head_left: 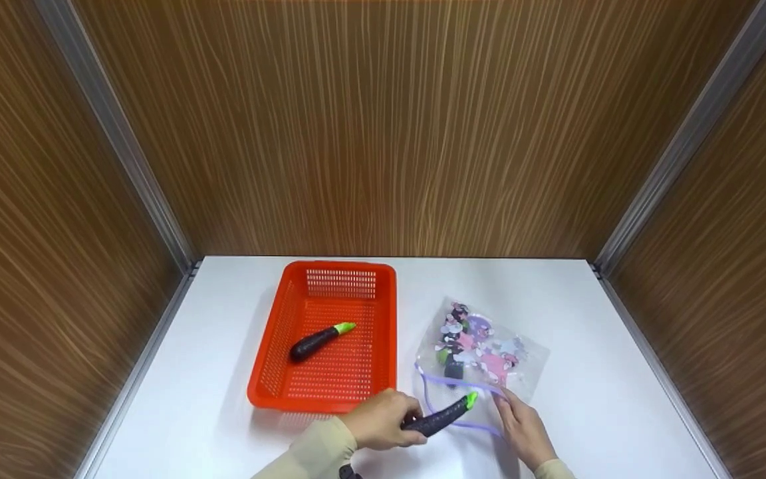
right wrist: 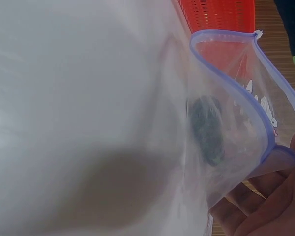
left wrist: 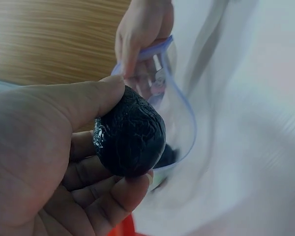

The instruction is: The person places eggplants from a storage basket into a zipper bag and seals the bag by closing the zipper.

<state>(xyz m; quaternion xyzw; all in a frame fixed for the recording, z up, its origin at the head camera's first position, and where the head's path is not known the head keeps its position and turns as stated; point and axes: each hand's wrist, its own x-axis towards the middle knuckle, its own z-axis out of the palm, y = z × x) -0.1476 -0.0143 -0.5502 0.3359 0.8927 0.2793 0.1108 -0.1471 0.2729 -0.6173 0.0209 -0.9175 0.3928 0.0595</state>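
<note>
My left hand [head_left: 386, 420] grips an eggplant [head_left: 444, 418] with a dark body and a bright green stem end, which points at the mouth of a clear zip bag [head_left: 529, 372]. Cartoon prints and a purple zip rim [right wrist: 236, 88] mark the bag, and its mouth gapes. At the right side of that rim, my right hand [head_left: 524, 429] pinches the edge between thumb and fingers. Inside the bag lies a dark object [right wrist: 206, 130], blurred by the plastic. Another eggplant [head_left: 316, 344] rests in the red basket [head_left: 389, 332], left of the bag.
The white table [head_left: 596, 319] carries the basket and the bag. Wood-grain panels [head_left: 383, 133] stand at the back and both sides, with grey metal strips [head_left: 117, 133] along the corners.
</note>
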